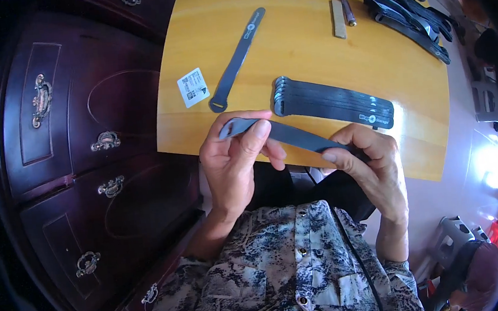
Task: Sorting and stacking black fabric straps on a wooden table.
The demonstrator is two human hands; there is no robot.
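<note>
Dark slotted strap [302, 136] between two closed grips, over the counter's [304, 38] near edge.
Left hand [231, 163] pinches near its slotted end, right hand [375, 159] the other; it looks light, flexible, best held by the ends. Beyond lies a strap stack [333, 102].

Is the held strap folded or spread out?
Spread, where visible: the dark strap runs lengthwise from left hand to right hand, which hides its end.
</note>
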